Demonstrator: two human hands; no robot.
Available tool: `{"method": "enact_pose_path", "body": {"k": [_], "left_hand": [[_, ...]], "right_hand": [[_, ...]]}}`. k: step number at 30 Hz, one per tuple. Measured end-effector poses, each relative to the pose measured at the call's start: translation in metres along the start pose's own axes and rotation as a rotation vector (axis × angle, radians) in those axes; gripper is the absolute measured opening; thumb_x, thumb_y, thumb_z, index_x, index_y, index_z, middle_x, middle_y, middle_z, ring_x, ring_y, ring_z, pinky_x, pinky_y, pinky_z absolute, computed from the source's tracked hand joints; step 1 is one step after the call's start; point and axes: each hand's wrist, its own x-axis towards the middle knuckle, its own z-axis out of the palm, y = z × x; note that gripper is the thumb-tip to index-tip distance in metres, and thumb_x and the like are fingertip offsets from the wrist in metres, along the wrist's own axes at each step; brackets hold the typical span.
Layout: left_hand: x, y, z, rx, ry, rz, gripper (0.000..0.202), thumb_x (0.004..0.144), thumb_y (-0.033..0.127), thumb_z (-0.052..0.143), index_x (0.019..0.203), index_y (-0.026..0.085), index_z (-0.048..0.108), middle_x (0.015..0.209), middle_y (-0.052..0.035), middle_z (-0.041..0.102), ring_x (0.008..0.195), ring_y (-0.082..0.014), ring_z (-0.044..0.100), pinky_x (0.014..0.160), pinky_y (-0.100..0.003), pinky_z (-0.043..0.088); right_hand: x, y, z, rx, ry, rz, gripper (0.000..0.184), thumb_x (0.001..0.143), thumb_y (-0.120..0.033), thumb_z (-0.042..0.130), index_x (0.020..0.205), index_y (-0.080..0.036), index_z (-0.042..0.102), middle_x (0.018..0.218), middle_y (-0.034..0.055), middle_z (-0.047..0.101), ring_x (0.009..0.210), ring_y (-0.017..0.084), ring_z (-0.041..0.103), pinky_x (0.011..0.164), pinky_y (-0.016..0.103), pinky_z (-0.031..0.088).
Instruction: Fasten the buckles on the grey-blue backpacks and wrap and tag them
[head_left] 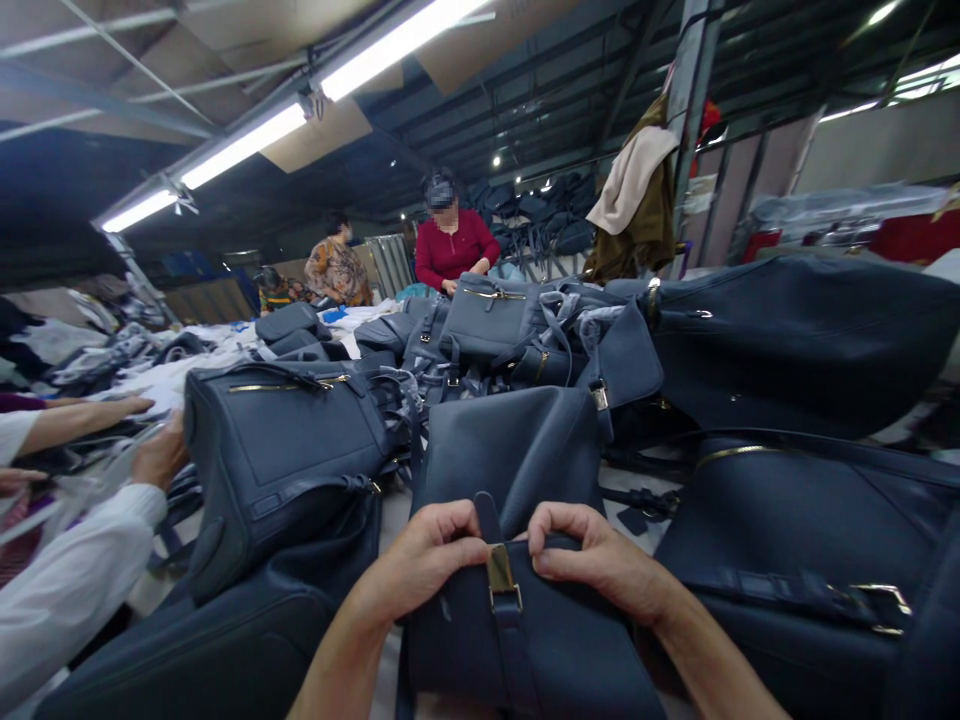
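Held the dark bag in front, between a zippered bag on the left and a buckled bag on the right; pinched its top edge by the gold clasp with thumb and curled fingers of the left hand; pinched the same edge farther along with thumb and curled fingers of the right hand; had a strap tip poking up between the two. Saw a co-worker's hand at the zippered bag's side; saw a person in red farther back.

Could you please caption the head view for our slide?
Left hand and right hand grip a dark bag, flanking its clasp.
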Motion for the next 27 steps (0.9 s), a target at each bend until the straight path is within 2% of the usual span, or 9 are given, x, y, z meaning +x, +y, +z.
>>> {"method": "enact_pose_path", "body": {"k": [4, 7, 10, 13, 16, 18, 21, 27], "left_hand": [[0.000, 0.000, 0.000, 0.039, 0.028, -0.006, 0.022, 0.079, 0.030, 0.059, 0.066, 0.017, 0.046, 0.063, 0.0053, 0.041, 0.059, -0.0089, 0.033, 0.053, -0.020, 0.027], [-0.002, -0.001, 0.001, 0.136, 0.088, 0.045, 0.024, 0.085, 0.030, 0.054, 0.065, 0.018, 0.047, 0.063, 0.0053, 0.040, 0.060, -0.0096, 0.034, 0.055, -0.020, 0.029], [-0.007, -0.001, 0.003, 0.213, 0.167, 0.095, 0.025, 0.091, 0.032, 0.047, 0.073, 0.017, 0.055, 0.068, 0.0033, 0.048, 0.067, -0.0116, 0.043, 0.063, -0.022, 0.036], [-0.017, 0.001, 0.006, 0.272, 0.259, 0.170, 0.025, 0.095, 0.031, 0.042, 0.085, 0.018, 0.062, 0.081, -0.0003, 0.060, 0.079, -0.0150, 0.054, 0.074, -0.024, 0.041], [-0.024, 0.001, 0.010, 0.366, 0.294, 0.252, 0.009, 0.089, 0.024, 0.054, 0.088, 0.020, 0.063, 0.091, -0.0015, 0.064, 0.087, -0.0166, 0.058, 0.081, -0.025, 0.042], [-0.025, -0.001, 0.012, 0.416, 0.297, 0.268, 0.005, 0.085, 0.017, 0.059, 0.085, 0.020, 0.063, 0.089, -0.0006, 0.064, 0.085, -0.0157, 0.059, 0.079, -0.025, 0.042], [-0.020, -0.003, 0.015, 0.489, 0.325, 0.308, 0.015, 0.090, 0.017, 0.053, 0.077, 0.019, 0.061, 0.080, -0.0005, 0.063, 0.077, -0.0148, 0.058, 0.073, -0.025, 0.042], [-0.009, 0.003, 0.030, 0.732, 0.569, 0.504, 0.024, 0.094, 0.015, 0.041, 0.074, 0.019, 0.053, 0.076, -0.0028, 0.058, 0.074, -0.0173, 0.051, 0.070, -0.029, 0.037]], "right_hand": [[-0.001, -0.001, 0.000, 0.005, 0.000, 0.004, 0.023, 0.063, -0.030, 0.080, 0.069, -0.017, 0.062, 0.069, -0.0029, 0.060, 0.064, 0.011, 0.047, 0.064, 0.024, 0.035], [0.000, 0.000, -0.001, 0.007, 0.000, 0.004, 0.022, 0.063, -0.029, 0.080, 0.070, -0.018, 0.061, 0.069, -0.0031, 0.059, 0.064, 0.011, 0.046, 0.064, 0.024, 0.035], [0.000, 0.000, -0.002, 0.007, 0.011, 0.000, 0.022, 0.063, -0.028, 0.079, 0.070, -0.018, 0.061, 0.068, -0.0034, 0.059, 0.064, 0.011, 0.046, 0.063, 0.024, 0.034], [0.000, 0.000, -0.002, 0.005, 0.016, 0.004, 0.022, 0.063, -0.028, 0.079, 0.070, -0.018, 0.061, 0.066, -0.0041, 0.057, 0.062, 0.010, 0.045, 0.062, 0.023, 0.034], [0.000, -0.002, -0.001, -0.005, 0.018, 0.005, 0.024, 0.061, -0.029, 0.080, 0.070, -0.018, 0.060, 0.065, -0.0046, 0.057, 0.061, 0.010, 0.043, 0.061, 0.023, 0.033], [0.000, -0.002, 0.000, -0.008, 0.015, 0.009, 0.024, 0.061, -0.030, 0.080, 0.070, -0.018, 0.060, 0.066, -0.0045, 0.057, 0.061, 0.010, 0.044, 0.062, 0.023, 0.033], [0.001, -0.002, 0.000, -0.016, 0.010, 0.012, 0.024, 0.062, -0.030, 0.079, 0.070, -0.018, 0.060, 0.067, -0.0042, 0.057, 0.062, 0.010, 0.044, 0.062, 0.023, 0.033], [0.001, -0.002, -0.002, -0.043, 0.050, -0.027, 0.024, 0.064, -0.031, 0.078, 0.071, -0.018, 0.060, 0.067, -0.0050, 0.055, 0.062, 0.010, 0.043, 0.061, 0.023, 0.032]]}}
